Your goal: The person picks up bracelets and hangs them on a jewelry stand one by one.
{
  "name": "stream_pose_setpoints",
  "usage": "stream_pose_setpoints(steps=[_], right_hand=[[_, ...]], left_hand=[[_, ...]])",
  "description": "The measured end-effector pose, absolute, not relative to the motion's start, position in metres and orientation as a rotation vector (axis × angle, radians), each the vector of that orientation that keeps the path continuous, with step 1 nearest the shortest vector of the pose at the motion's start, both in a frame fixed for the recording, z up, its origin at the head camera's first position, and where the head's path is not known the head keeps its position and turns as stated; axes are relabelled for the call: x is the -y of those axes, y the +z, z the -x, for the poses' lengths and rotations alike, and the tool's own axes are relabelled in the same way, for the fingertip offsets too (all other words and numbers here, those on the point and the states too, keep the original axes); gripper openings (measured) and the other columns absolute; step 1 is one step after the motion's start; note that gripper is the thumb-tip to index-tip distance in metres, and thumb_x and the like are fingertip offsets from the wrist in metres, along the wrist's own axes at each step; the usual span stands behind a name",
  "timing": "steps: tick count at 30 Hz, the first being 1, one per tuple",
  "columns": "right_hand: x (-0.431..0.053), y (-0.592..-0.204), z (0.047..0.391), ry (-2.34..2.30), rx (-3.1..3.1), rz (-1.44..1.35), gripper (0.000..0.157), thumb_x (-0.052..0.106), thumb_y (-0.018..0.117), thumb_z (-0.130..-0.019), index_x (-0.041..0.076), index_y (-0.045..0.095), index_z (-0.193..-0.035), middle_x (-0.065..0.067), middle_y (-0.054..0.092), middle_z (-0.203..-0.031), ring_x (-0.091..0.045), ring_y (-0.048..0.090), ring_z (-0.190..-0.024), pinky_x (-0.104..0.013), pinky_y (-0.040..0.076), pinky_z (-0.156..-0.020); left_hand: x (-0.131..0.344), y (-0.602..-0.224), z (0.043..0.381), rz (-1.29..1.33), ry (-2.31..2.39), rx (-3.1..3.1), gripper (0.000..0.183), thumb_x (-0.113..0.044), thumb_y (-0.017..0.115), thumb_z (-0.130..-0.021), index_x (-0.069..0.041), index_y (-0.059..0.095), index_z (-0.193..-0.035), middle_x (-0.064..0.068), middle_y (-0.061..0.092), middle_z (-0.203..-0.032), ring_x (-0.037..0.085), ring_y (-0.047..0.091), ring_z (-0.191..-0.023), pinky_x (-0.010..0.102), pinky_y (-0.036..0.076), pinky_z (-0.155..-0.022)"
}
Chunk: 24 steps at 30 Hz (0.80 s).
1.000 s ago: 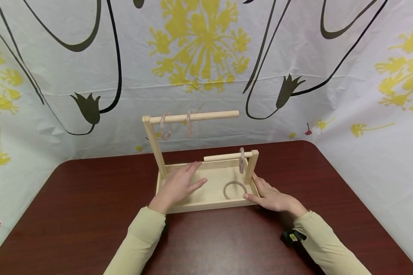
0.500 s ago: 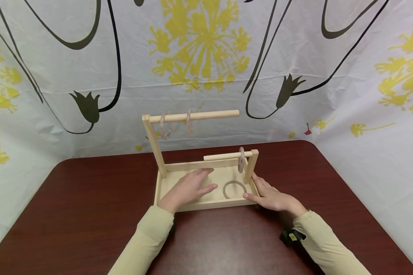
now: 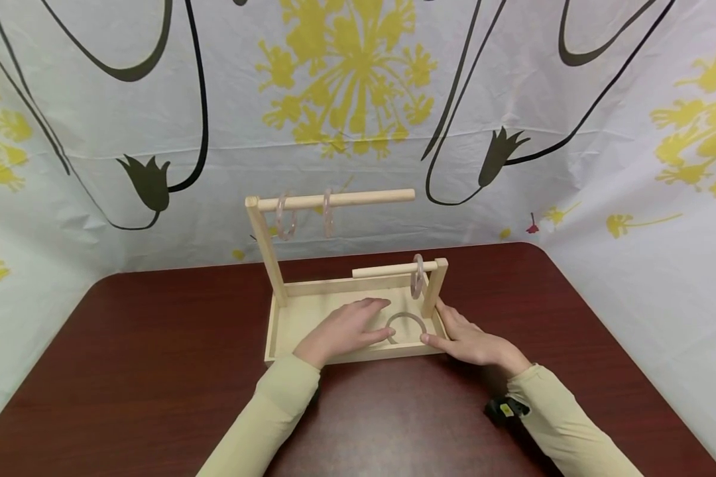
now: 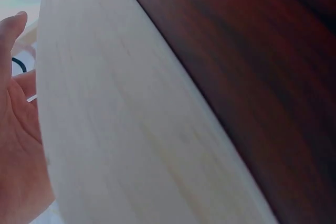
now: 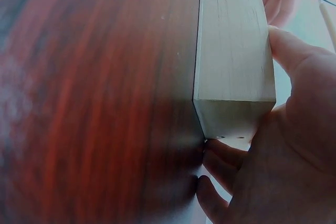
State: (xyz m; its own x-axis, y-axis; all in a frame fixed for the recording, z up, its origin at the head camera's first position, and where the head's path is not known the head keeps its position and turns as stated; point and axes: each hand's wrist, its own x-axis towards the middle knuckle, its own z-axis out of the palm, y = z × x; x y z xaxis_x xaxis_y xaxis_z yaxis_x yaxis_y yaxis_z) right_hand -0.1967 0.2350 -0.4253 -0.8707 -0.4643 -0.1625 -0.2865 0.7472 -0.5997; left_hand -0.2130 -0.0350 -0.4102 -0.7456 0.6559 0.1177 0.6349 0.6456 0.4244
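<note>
A wooden jewelry stand, a shallow tray with two side posts and bars, stands on the table. Inside the tray's right part lies a translucent pinkish bangle. My left hand reaches over the front wall, fingers extended, its thumb tip at the bangle's left edge. My right hand grips the tray's front right corner, thumb on the front wall and fingers along the right side; the right wrist view shows the fingers curled at that end. The left wrist view is mostly tray wall, hiding part of the left hand.
Two bangles hang on the tall upper bar, one nearer the left post. Another bangle hangs on the low bar at the right post. A patterned white cloth rises behind the dark red table.
My left hand has moved rightward and a little down across the tray, toward the lying bangle. The right hand keeps its grip on the corner.
</note>
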Motion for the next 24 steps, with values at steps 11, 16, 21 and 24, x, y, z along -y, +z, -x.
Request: stream_pose_setpoints(steps=[11,16,21,24], right_hand=[[-0.236,-0.429,0.199,-0.826,-2.651,0.565,0.092,0.054,0.05,-0.096,0.001,0.002,-0.154,-0.024,0.011,-0.156,-0.041,0.013,-0.142,-0.068,0.019,-0.103],[-0.236,-0.428,0.198,-0.826,-2.651,0.569,0.091,0.053,0.049,-0.096,0.001,0.001,-0.154,-0.024,0.011,-0.156,-0.042,0.013,-0.141,-0.067,0.019,-0.103],[-0.235,-0.425,0.197,-0.83,-2.65,0.566,0.092,0.054,0.049,-0.096,0.001,0.001,-0.154,-0.025,0.012,-0.156,-0.042,0.014,-0.141,-0.068,0.019,-0.102],[-0.234,-0.424,0.196,-0.83,-2.645,0.563,0.093,0.056,0.048,-0.096,0.001,0.001,-0.154,-0.025,0.011,-0.156,-0.042,0.013,-0.141,-0.068,0.018,-0.103]], left_hand=[[0.022,-0.411,0.213,-1.141,0.567,-2.762,0.05,-0.042,0.062,-0.094,-0.008,0.058,-0.13,0.005,0.06,-0.126,0.018,0.058,-0.112,0.033,0.045,-0.094],[0.023,-0.411,0.211,-1.137,0.542,-2.733,0.046,-0.043,0.061,-0.094,-0.008,0.062,-0.124,0.004,0.06,-0.121,0.016,0.059,-0.105,0.033,0.047,-0.09],[0.024,-0.414,0.21,-1.141,0.547,-2.703,0.043,-0.044,0.061,-0.094,-0.008,0.064,-0.118,0.002,0.062,-0.113,0.014,0.059,-0.101,0.031,0.047,-0.088],[0.026,-0.415,0.209,-1.125,0.537,-2.692,0.045,-0.045,0.06,-0.094,-0.008,0.064,-0.12,0.004,0.061,-0.12,0.016,0.058,-0.11,0.032,0.044,-0.094]])
